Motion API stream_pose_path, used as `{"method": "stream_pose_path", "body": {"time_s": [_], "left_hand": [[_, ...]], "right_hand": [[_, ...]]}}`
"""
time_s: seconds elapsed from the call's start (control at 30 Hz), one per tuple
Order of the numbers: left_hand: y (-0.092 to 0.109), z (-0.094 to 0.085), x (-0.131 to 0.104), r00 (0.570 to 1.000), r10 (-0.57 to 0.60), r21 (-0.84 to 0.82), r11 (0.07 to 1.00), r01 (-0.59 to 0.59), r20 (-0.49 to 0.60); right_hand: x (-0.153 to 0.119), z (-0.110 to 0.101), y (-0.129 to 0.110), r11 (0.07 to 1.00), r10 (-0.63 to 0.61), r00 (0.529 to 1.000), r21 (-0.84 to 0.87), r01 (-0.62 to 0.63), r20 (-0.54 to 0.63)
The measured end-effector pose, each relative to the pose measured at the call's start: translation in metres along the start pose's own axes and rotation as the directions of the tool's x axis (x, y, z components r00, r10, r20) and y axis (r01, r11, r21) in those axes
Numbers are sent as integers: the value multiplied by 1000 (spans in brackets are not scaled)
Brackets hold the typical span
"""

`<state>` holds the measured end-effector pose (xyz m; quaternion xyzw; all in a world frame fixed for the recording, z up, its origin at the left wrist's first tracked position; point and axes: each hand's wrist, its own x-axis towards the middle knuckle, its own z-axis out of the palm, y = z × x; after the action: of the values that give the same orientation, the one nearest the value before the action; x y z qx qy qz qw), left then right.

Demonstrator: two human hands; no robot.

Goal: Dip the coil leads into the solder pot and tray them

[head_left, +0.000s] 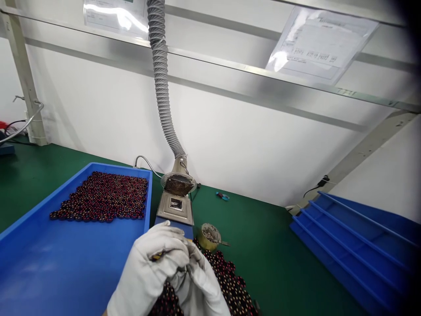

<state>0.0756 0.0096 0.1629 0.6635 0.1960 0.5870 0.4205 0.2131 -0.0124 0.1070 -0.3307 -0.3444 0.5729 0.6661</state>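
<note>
– Containers first?
– At left, a blue plastic tray [75,259], packed toward its far end with dark, dotted round components [108,195]. At far right, slanted blue trays [355,250], stacked.
– And near the hands?
– Straight ahead, a solder pot [176,215] with shiny grey in its square opening. Just right, a brass-coloured cup [204,242] of greyish scraps. Under and beside the gloves, a loose pile [232,283] of similar components on the green tabletop [263,239].
– Hands?
– White-gloved, fingers bent: left hand [156,263] curled inward, right hand [204,276] against it. Grip of each hidden; impossible to tell.
– The piece?
– A dark, yellow-marked piece [158,256], visible in a gap between left-hand fingers. Too covered for reading direction or long axis.
</note>
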Motion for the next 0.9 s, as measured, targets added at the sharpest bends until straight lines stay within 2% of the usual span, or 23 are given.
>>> {"method": "stream_pose_path", "body": {"time_s": [0.1, 0.13, 0.17, 0.23, 0.27, 0.33, 0.37, 0.43, 0.53, 0.57, 0.63, 0.73, 0.83, 0.9], "left_hand": [[-2, -7, -3, 976, -123, -105, 989, 105, -179], [0, -8, -3, 962, -187, -109, 980, 168, -200], [1, -8, -2, 954, -244, -76, 969, 234, -175], [5, -4, 0, 960, -280, 38, 959, 281, -24], [6, 0, 2, 966, -254, 70, 966, 250, 55], [7, 6, 3, 982, -151, 56, 988, 145, 111], [6, 7, 2, 991, -102, 36, 994, 99, 89], [2, 6, 0, 997, -80, 18, 997, 80, 6], [-2, -2, -4, 971, -171, -33, 985, 167, -167], [-2, -5, -5, 961, -196, -27, 981, 195, -194], [-1, -6, -6, 970, -199, 87, 973, 212, -140], [2, 0, -5, 986, -121, 310, 947, 82, 111], [3, 6, -3, 973, -28, 334, 941, -52, 229], [2, 7, 0, 970, -1, 286, 956, -70, 241]], "right_hand": [[-2, -1, -6, 1000, -25, 1000, -12, 25, -9], [-2, -1, -8, 999, -32, 999, -22, 32, -18], [-3, -1, -10, 999, -32, 999, -32, 31, -22], [-4, 1, -12, 999, -21, 999, -36, 20, -25], [-5, 3, -13, 999, -17, 1000, -30, 16, -27], [-5, 6, -13, 1000, -20, 999, -14, 19, -31], [-6, 8, -14, 1000, -26, 999, -8, 26, -31], [-8, 10, -16, 1000, -30, 999, -10, 30, -18], [-15, 11, -19, 999, 10, 1000, 32, -10, 2], [-18, 11, -20, 998, 32, 999, 63, -32, 3], [-24, 12, -20, 991, 66, 998, 119, -66, 2], [-29, 15, -19, 987, 66, 998, 148, -65, -4], [-28, 19, -21, 988, 32, 999, 150, -27, -29], [-26, 21, -22, 993, -6, 999, 114, 11, -44]]}}
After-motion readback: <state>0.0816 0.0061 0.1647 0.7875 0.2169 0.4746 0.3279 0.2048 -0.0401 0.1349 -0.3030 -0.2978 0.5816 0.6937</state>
